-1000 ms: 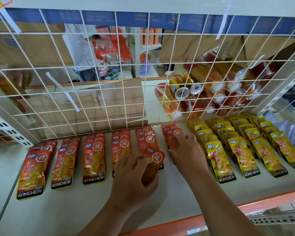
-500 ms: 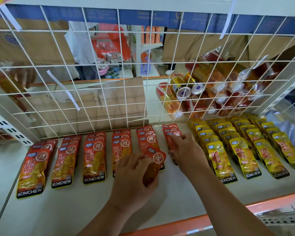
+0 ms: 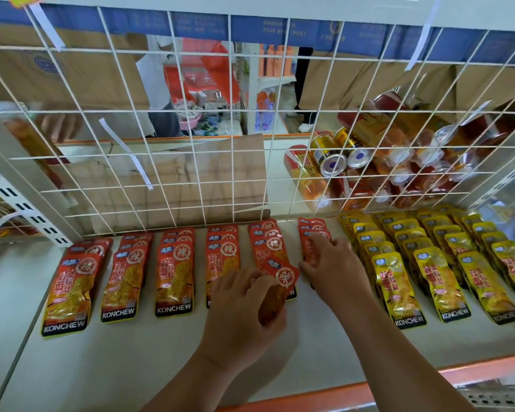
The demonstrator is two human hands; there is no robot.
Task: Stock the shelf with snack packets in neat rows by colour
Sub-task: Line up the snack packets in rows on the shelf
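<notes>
Currently held packet (image 3: 280, 276): a red snack packet is gripped in the left hand (image 3: 238, 307), the fingers and thumb being curled round its lower half. It is tilted, with its top corner pointing up and to the right, over the front of the fifth red column.
Right hand (image 3: 336, 269): laid with bent fingers on the front of the sixth red column, with the thumb at the left edge of that packet. Whether the packet is pinched or only pressed cannot be told.
Hands together: set just beside each other but apart, with the held packet between them.
Red packets (image 3: 173, 275): six columns are laid flat across the left and middle of the shelf, overlapped from front to back. "KONCHEW" is printed on the front ends.
Yellow packets (image 3: 399, 286): laid in overlapped columns on the right, the nearest column just beside the right hand.
Shelf (image 3: 116, 367): a white surface, edged along the front by an orange strip (image 3: 324, 394).
Wire grid (image 3: 191, 162): white and upright, set directly behind the rows.
Behind the grid: cardboard (image 3: 176, 179) is seen behind the red columns, and cans (image 3: 333, 157) lie on their sides behind the yellow ones.
</notes>
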